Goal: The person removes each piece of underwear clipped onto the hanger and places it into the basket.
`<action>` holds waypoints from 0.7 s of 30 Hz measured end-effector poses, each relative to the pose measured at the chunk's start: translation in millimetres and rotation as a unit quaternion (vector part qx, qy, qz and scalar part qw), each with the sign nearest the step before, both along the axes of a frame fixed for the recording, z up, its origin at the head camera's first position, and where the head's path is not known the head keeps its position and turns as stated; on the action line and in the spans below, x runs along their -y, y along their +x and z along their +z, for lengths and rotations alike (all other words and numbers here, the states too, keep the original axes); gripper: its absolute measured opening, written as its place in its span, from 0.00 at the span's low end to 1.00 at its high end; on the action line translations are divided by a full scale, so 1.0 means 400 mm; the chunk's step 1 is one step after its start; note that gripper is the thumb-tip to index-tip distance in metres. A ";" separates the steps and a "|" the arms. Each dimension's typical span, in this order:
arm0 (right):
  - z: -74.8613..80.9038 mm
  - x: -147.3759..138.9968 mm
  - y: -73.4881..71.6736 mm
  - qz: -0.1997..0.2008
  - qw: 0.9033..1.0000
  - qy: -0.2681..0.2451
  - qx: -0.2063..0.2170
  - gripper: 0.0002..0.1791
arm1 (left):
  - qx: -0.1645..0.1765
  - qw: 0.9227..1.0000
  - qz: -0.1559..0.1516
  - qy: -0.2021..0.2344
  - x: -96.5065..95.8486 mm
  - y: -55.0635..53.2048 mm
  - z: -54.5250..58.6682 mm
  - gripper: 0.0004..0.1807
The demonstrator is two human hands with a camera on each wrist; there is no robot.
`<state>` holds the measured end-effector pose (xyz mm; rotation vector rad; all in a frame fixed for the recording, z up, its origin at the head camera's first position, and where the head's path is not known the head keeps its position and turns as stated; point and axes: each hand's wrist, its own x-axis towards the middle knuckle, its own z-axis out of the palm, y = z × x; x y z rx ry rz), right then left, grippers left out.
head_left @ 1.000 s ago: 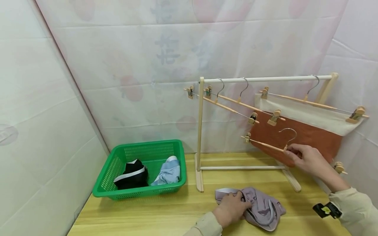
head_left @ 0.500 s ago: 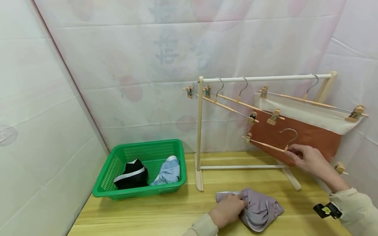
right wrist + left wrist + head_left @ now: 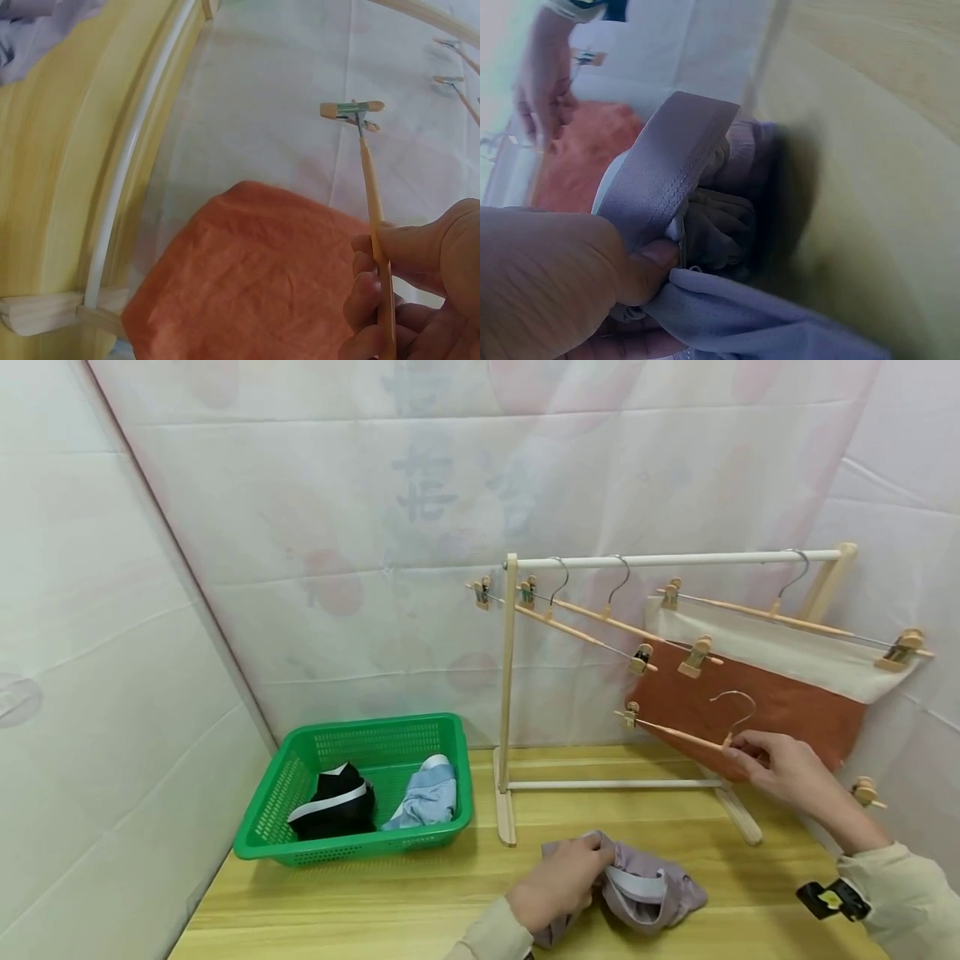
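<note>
My left hand point(image 3: 562, 878) pinches a mauve garment point(image 3: 678, 893) that lies bunched on the table. In the left wrist view its wide stitched band point(image 3: 667, 161) stands up beside my thumb, and the folds below are in shadow. With my right hand point(image 3: 791, 777) I hold a wooden clip hanger point(image 3: 686, 734) by its middle, in the air in front of the rack. Its metal hook points up, and nothing hangs from the clips that show. The right wrist view shows my thumb and fingers around its bar point(image 3: 372, 184), with one clip point(image 3: 351, 110) at the far end.
A wooden rack point(image 3: 507, 693) with a white rail carries two bare clip hangers and, at right, a rust-and-cream cloth point(image 3: 780, 685) clipped to another. At left stands a green basket point(image 3: 352, 847) with a black garment point(image 3: 337, 810) and a light blue one point(image 3: 429, 797).
My left hand has shifted a little left and lifted part of the mauve garment, whose folds have changed; its pale inner band now shows. My right hand keeps the hanger nearly still.
</note>
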<state>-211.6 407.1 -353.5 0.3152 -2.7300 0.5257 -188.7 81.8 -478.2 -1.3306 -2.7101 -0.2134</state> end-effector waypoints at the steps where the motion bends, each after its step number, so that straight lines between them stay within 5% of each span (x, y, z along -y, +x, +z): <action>1: 0.000 0.002 -0.001 0.000 1.000 0.000 0.003 0.12 | -0.003 1.000 0.000 0.006 0.006 -0.001 0.009 0.26; 10: -0.002 0.016 -0.004 0.008 1.000 0.006 -0.007 0.10 | -0.045 0.993 -0.012 0.110 0.071 -0.016 0.081 0.16; 21: -0.010 0.042 -0.014 0.044 0.998 0.009 -0.037 0.04 | -0.064 0.979 0.030 0.189 0.181 -0.025 0.217 0.18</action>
